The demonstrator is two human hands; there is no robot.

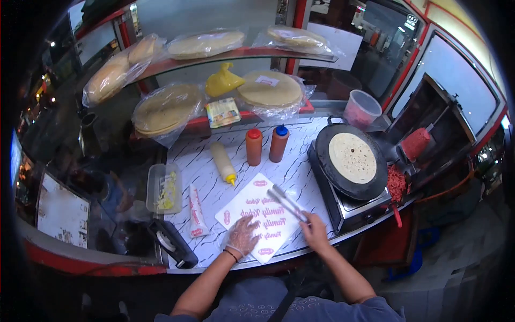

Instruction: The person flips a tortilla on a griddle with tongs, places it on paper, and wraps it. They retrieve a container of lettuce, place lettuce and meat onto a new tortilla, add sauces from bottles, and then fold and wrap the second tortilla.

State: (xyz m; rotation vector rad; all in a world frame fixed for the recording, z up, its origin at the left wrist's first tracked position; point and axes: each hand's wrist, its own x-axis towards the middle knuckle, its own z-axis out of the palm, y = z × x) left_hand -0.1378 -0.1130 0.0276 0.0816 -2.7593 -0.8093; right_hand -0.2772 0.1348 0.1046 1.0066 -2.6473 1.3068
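My left hand (242, 236), in a clear plastic glove, rests with fingers spread on the lower left part of a white printed paper sheet (259, 183). In my bare right hand (314, 231) is a pair of metal tongs (288, 203), their tips pointing up and left over the sheet. A rolled, printed paper wrap (197, 212) lies left of the sheet. To the right, a round flatbread (352, 158) with brown spots lies on a black griddle pan (328, 177) on a stove.
Beyond the sheet are a yellow-capped bottle (222, 161), a red-capped bottle (254, 147) and a blue-capped bottle (278, 144). A plastic tub (164, 188) stands left. Shredded red meat (397, 184) lies right of the griddle, below a vertical spit (416, 145). Bagged flatbreads (269, 89) sit behind.
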